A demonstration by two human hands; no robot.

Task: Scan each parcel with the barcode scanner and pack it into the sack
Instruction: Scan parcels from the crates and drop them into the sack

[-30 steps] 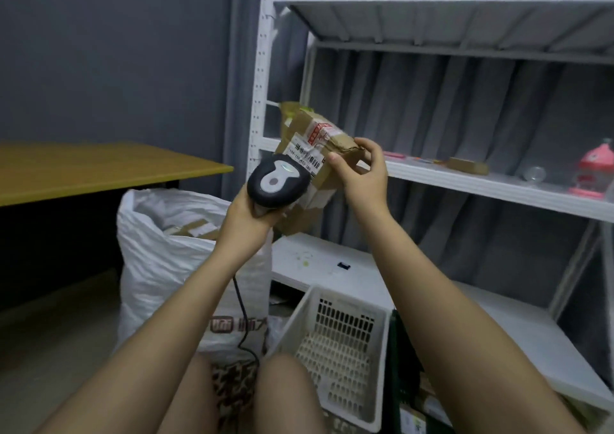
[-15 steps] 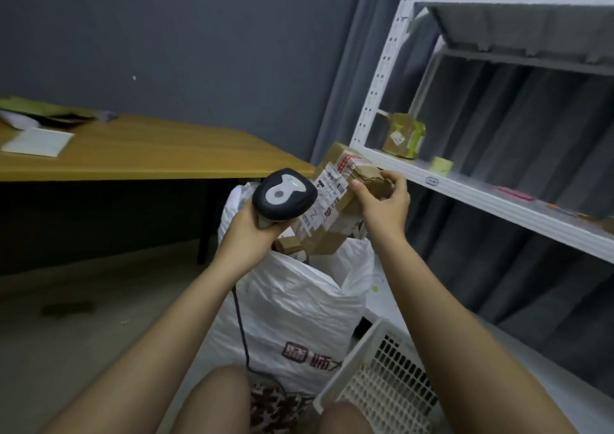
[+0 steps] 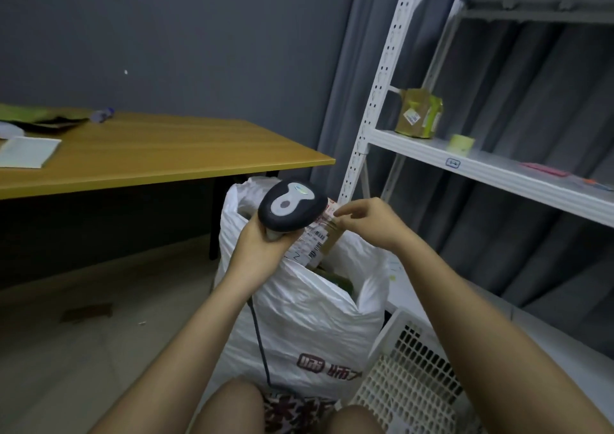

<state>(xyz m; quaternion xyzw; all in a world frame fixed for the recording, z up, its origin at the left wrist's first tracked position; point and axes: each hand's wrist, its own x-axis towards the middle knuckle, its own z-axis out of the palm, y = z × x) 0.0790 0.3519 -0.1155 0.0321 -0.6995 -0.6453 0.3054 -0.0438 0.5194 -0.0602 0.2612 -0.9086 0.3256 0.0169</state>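
Brown cardboard parcel (image 3: 320, 239) with white barcode labels sits tilted in the mouth of the white woven plastic sack (image 3: 309, 327), its upper end at the sack's far rim, which suggests it is being packed now. The right hand (image 3: 367, 222) rests at the parcel's top edge with fingers loosely curled; whether they pinch the cardboard or have let go cannot be told. The left hand (image 3: 262, 246) grips the handle of the dark grey and white handheld barcode scanner (image 3: 292, 209), held above the near rim, presumably to keep it clear while the parcel goes in. The scanner head covers the parcel's left part, and its lower end is hidden inside the sack. The scanner's cable runs down behind the left forearm. A second taped parcel (image 3: 418, 114) stands at the left end of the white metal shelf (image 3: 491, 167).
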